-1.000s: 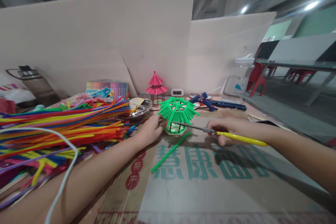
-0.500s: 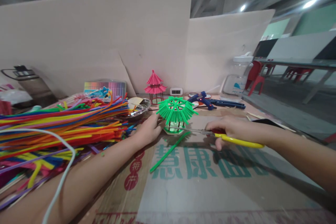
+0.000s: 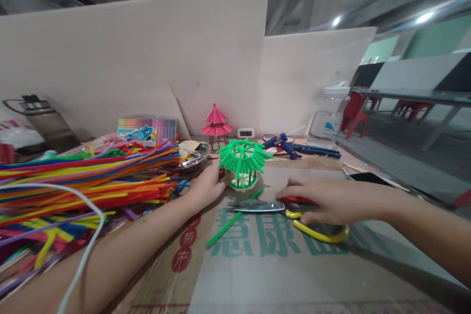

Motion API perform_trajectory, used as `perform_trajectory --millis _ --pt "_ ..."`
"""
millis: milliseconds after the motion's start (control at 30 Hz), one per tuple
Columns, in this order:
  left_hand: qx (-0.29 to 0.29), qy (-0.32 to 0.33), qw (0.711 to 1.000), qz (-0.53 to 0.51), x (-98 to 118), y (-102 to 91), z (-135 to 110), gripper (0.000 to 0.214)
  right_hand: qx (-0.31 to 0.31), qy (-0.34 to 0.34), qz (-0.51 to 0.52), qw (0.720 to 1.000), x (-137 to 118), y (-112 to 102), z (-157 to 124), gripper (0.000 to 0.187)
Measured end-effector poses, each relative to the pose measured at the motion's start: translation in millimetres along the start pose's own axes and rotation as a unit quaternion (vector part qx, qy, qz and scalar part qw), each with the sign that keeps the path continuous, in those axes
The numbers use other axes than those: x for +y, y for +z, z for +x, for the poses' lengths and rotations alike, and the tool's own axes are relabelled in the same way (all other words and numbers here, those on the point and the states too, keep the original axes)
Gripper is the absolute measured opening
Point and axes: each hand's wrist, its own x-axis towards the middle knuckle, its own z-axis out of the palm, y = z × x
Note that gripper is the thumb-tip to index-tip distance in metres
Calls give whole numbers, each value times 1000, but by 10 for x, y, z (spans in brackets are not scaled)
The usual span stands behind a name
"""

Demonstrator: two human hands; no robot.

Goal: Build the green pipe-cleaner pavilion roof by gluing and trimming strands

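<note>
A small model pavilion (image 3: 246, 164) with a fringed green pipe-cleaner roof and brown posts stands mid-table. My left hand (image 3: 210, 184) grips its left side, some fingers hidden behind it. Low over the tabletop, my right hand (image 3: 312, 198) has its fingers on a pair of scissors (image 3: 263, 207) with yellow and red handles. The blades point left, nearly together, and cross over a loose green pipe cleaner (image 3: 224, 231) lying in front of the model.
Bundles of coloured pipe cleaners (image 3: 91, 171) cover the left side. Farther back stand a pink model pavilion (image 3: 216, 122), a small digital clock (image 3: 246, 133), a blue glue gun (image 3: 283, 146) and a clear plastic jar (image 3: 327, 117). A white cable (image 3: 86, 260) arcs at lower left.
My right hand has lowered the scissors toward me, away from the pavilion's base and onto the loose pipe cleaner. My left hand stays at the model. The view has tilted slightly up.
</note>
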Motion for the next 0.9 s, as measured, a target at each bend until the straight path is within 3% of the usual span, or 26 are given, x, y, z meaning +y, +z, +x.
perform_trajectory --millis 67,133,200,267,333,467,900 --pt "-5 3 1000 7 20 -2 -1 41 20 4 -9 1000 -64 -19 32 23" --pt "-10 9 1000 16 51 -4 -1 40 126 11 -39 991 -151 -14 116 22" --pt "-10 18 999 24 86 -7 -1 39 255 -8 -90 963 -240 10 249 25" --pt "-9 23 999 36 117 -13 -3 38 316 -43 -138 938 -306 41 409 39" --pt "-9 20 998 53 138 -20 -9 38 329 -65 -170 927 -329 70 562 47" --pt "-13 3 997 81 159 -37 -20 40 356 -77 -169 916 -266 135 741 40" --pt "-18 27 992 125 181 -44 -17 33 389 -90 -157 903 -177 244 787 23"
